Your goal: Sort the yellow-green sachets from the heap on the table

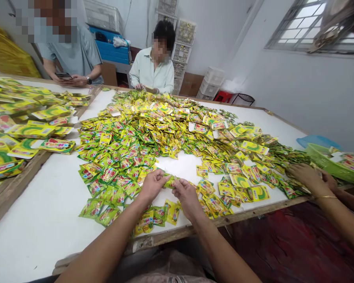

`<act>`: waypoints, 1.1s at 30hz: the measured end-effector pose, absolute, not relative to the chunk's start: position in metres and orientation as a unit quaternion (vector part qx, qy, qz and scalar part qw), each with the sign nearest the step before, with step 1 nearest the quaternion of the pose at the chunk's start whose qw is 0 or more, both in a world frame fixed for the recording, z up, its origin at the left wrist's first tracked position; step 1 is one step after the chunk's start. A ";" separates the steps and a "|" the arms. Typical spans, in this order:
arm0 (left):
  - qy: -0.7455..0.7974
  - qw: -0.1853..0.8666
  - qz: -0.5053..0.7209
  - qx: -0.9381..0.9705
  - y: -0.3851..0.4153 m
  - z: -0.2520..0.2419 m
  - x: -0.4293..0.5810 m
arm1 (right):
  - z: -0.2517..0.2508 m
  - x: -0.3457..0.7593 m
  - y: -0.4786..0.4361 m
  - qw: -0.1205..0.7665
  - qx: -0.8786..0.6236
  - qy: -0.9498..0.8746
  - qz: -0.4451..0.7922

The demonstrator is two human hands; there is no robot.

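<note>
My left hand (pixel 153 184) and my right hand (pixel 186 196) meet over the near part of the white table. Between them they pinch a green candy packet (pixel 169 181), one hand at each end. Just below lie several loose yellow and green packets (pixel 159 216) near the wooden edge. A big heap of green and yellow packets (pixel 135 137) spreads beyond and to both sides of my hands. Flat yellow boxes (pixel 254 147) with white flaps lie on and among the packets, mostly on the right. My fingertips partly cover the held packet.
Many yellow boxes (pixel 23 133) lie left of a wooden divider (pixel 20 184). A co-worker's hands (pixel 309 179) reach among packets at the right, beside a green basket (pixel 336 159). Two people (pixel 153 70) are across the table, one holding a phone (pixel 64 76). Crates (pixel 181 53) stand behind.
</note>
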State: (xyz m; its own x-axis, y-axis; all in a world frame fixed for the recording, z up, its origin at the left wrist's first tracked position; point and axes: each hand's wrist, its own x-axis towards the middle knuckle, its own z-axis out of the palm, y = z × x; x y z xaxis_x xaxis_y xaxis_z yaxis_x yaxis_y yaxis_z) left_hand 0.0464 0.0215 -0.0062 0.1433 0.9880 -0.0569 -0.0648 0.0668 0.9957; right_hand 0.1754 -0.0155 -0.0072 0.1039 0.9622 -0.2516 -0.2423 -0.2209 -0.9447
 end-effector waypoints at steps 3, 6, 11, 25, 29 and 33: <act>0.485 0.472 0.490 0.549 0.019 -0.009 0.048 | -0.004 0.172 -0.020 0.486 -0.514 -0.329 0.626; 0.490 0.471 0.514 0.523 0.016 -0.008 0.050 | 0.004 0.169 -0.020 0.483 -0.504 -0.348 0.626; 0.431 0.624 0.547 0.356 0.013 -0.005 0.047 | 0.013 0.175 -0.018 0.424 -0.524 -0.528 0.517; 0.478 0.566 0.515 0.433 0.008 0.000 0.049 | -0.005 0.171 -0.015 0.507 -0.518 -0.413 0.552; 0.424 0.707 0.437 0.360 0.009 0.000 0.045 | -0.006 0.173 -0.017 0.517 -0.536 -0.410 0.527; 0.413 0.739 0.406 0.345 0.009 -0.001 0.040 | -0.006 0.185 -0.023 0.478 -0.504 -0.436 0.572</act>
